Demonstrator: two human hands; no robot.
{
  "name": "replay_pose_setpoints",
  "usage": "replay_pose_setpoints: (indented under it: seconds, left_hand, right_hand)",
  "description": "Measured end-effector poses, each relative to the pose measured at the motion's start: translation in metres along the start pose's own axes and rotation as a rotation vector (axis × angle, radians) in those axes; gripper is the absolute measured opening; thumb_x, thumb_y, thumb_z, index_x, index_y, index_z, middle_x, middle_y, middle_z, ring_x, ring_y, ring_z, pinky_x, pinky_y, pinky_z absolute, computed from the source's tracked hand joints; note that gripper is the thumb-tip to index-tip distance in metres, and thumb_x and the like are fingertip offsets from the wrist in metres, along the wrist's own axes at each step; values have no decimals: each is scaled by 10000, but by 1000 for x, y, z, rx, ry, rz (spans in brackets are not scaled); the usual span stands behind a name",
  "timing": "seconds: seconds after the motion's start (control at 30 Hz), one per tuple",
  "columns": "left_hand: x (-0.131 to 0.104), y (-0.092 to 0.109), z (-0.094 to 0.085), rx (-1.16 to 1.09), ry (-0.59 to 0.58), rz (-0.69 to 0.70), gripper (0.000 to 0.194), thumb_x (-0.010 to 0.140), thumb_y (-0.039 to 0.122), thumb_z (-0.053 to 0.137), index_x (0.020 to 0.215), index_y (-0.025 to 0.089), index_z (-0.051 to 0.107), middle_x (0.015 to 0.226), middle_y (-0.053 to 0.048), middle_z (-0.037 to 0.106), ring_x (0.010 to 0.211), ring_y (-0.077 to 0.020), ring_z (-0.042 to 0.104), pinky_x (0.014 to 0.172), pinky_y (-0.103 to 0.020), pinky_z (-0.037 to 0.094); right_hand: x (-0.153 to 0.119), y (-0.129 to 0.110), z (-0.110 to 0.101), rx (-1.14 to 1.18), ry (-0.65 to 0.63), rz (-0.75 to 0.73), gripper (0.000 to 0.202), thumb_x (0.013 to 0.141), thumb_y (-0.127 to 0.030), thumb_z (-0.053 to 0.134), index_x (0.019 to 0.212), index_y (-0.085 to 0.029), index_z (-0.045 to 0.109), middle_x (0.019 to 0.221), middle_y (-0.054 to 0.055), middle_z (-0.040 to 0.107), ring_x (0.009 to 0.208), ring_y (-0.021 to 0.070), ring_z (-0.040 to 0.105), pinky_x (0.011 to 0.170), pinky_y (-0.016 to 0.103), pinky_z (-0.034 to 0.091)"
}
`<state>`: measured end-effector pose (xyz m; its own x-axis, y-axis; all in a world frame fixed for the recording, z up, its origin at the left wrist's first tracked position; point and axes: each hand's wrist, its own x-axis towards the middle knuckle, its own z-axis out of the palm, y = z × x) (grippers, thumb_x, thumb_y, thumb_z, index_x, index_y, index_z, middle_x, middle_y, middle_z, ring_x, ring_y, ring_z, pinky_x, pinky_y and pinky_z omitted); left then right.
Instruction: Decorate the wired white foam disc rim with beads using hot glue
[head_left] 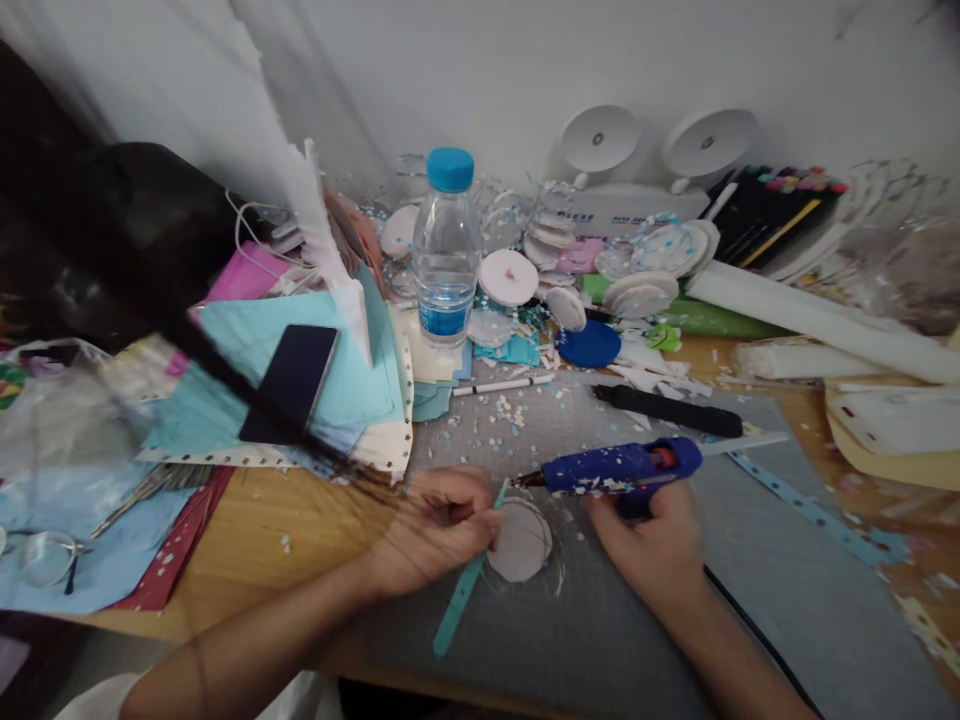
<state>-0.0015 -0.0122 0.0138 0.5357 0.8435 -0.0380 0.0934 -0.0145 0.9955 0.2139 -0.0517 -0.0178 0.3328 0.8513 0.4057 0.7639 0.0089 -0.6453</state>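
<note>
My left hand (454,520) is closed, thumb and fingers pinching a teal paper strip (459,605) near its upper end. The strip slants down toward the mat's front edge. Just right of my left hand, a round white disc (523,542) with thin wire loops around it lies on the grey mat (600,640). My right hand (652,540) is wrapped round the handle of a blue glue gun (615,468), whose dark nozzle points left, close to the strip's top end and above the disc's upper edge. Small white flecks stick to the gun's body.
A water bottle (448,250) stands behind the mat among many decorated discs. A black tool (667,408) and a thin pen (502,386) lie beyond the gun. To the left are a phone (291,383) on teal paper, scissors (139,495) and glasses (46,558). Dark blurred strands cross the upper left.
</note>
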Motion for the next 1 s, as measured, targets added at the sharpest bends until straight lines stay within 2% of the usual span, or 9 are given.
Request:
replay_pose_setpoints:
  seconds: [0.23, 0.67, 0.87, 1.0]
  left_hand:
    - [0, 0, 0, -14, -9, 2, 283, 748, 215, 536, 473, 157, 507, 514, 31, 391, 522, -100, 379, 516, -242, 281]
    - [0, 2, 1, 7, -5, -12, 278, 732, 230, 531, 465, 161, 502, 511, 23, 405, 524, -103, 397, 518, -239, 297]
    - [1, 4, 1, -14, 2, -5, 282, 737, 225, 539, 464, 160, 506, 506, 25, 395, 519, -102, 395, 513, -235, 296]
    - [1, 1, 0, -10, 5, -15, 297, 751, 251, 552, 472, 155, 520, 510, 24, 383, 527, -102, 392, 519, -233, 295]
  right_hand:
    - [2, -2, 0, -15, -7, 38, 128, 633, -356, 592, 624, -231, 564, 488, -4, 562, 452, 177, 528, 434, 289, 428]
    - [1, -1, 0, -62, 1, -40, 135, 676, -355, 568, 633, -228, 555, 514, 8, 583, 463, 192, 555, 446, 300, 436]
    - [4, 2, 1, -199, -13, -18, 250, 705, -432, 596, 800, -201, 603, 679, 59, 639, 626, 245, 617, 565, 344, 478]
    - [13, 5, -12, -216, 9, 1, 360, 758, -497, 544, 915, -177, 594, 783, 91, 636, 689, 252, 617, 605, 355, 471]
